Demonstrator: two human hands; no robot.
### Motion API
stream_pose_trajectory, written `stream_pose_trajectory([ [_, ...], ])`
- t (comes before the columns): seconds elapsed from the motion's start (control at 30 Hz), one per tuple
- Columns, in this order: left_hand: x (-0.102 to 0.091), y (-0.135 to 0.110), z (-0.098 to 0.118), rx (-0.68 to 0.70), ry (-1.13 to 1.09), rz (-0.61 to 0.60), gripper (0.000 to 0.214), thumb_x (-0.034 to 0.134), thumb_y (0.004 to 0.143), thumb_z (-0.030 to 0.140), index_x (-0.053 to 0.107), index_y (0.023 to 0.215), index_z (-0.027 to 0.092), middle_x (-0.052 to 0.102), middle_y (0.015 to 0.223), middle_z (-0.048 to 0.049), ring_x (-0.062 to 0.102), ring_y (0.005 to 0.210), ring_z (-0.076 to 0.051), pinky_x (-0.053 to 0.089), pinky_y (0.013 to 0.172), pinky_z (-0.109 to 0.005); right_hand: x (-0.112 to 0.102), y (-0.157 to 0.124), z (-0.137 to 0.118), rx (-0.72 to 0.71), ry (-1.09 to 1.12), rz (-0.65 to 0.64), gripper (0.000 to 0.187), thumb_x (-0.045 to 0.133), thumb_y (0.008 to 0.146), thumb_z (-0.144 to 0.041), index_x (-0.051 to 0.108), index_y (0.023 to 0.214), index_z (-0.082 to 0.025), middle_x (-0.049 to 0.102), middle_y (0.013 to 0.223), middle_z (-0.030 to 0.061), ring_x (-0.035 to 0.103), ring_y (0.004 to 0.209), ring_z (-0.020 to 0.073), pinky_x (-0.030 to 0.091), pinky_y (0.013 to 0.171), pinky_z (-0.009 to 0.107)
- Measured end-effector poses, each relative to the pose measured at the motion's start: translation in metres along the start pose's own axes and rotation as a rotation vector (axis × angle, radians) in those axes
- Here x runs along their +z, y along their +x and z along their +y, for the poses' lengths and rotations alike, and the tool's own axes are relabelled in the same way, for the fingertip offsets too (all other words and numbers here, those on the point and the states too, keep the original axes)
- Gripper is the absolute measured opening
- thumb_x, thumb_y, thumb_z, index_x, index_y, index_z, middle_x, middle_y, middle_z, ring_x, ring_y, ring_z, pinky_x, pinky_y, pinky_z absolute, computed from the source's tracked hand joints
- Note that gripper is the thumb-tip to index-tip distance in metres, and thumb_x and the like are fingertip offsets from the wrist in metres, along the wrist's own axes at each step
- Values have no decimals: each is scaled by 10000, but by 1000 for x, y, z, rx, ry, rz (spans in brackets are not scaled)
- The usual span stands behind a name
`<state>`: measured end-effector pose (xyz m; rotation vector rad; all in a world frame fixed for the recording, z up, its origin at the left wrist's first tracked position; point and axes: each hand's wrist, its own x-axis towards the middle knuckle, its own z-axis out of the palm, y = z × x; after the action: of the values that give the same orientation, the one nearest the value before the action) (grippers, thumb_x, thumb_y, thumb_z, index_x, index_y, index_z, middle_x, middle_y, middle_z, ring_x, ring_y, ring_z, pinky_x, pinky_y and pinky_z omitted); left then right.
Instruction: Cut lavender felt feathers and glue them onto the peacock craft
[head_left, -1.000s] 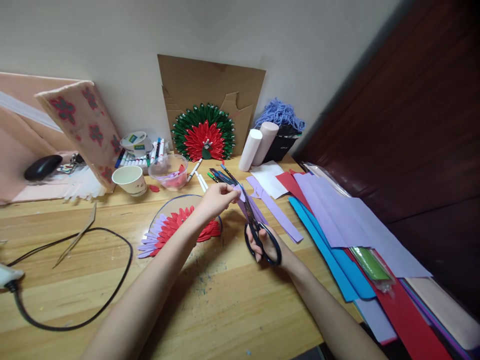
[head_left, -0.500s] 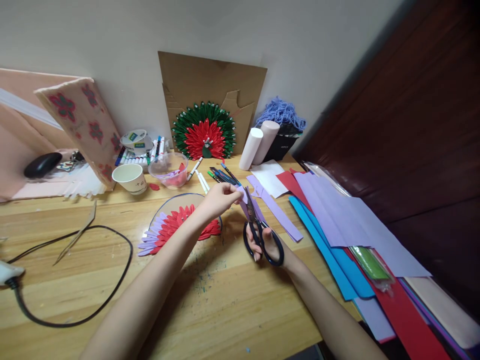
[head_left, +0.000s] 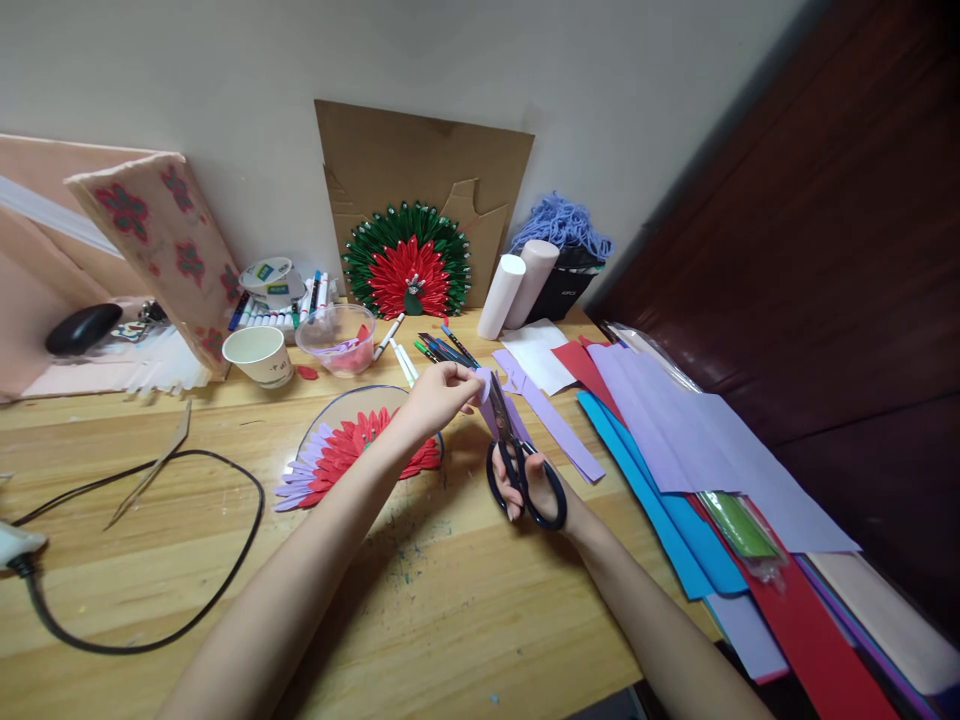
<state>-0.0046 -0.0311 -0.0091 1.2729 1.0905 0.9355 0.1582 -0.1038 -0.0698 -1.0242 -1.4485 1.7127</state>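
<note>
My left hand (head_left: 439, 393) pinches a small lilac paper piece (head_left: 486, 388) above the wooden table (head_left: 465, 600). My right hand (head_left: 534, 487) has its fingers through the black handles of scissors (head_left: 517, 465), whose blades point up into that lilac piece. Just left of my hands lies a half-round fan of red and lilac paper petals (head_left: 341, 455) on a cardboard disc. Long lilac paper strips (head_left: 551, 425) lie on the table right behind the scissors.
Sheets of blue, lilac and red paper (head_left: 675, 450) cover the right side. At the back stand a green-red paper fan (head_left: 409, 265), cardboard, white rolls (head_left: 517, 285), markers (head_left: 281, 310), a paper cup (head_left: 259, 355) and a plastic bowl (head_left: 337, 340). A black cable (head_left: 150, 560) loops at left.
The scissors have worked a little further into the lilac piece and their blades have closed slightly; my left hand turned the piece a little. Everything else stays put.
</note>
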Motion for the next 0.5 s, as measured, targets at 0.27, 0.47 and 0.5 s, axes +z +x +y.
stream_pose_trajectory([
  [0.27,4,-2,2,-29,42,-43,80,538,678,68,569,619,113,566,546,12,518,510,-62,442,523,-188,0,-1,0,-13,9,-6,744,328,546,-902,434,737,-191,405,458,-66,438,379,93,381,398,214],
  [0.47,2,0,-2,-2,49,-38,67,550,660,85,569,603,117,564,542,18,487,478,-53,419,498,-183,1,-1,-2,16,-36,49,703,394,564,-874,428,722,-191,391,446,-79,410,346,71,352,368,189],
  [0.5,1,1,-3,2,46,-36,63,557,659,94,568,602,118,562,541,19,488,479,-53,418,499,-182,1,-1,-3,19,-56,65,688,409,576,-863,427,718,-190,389,445,-81,405,342,67,346,363,185],
])
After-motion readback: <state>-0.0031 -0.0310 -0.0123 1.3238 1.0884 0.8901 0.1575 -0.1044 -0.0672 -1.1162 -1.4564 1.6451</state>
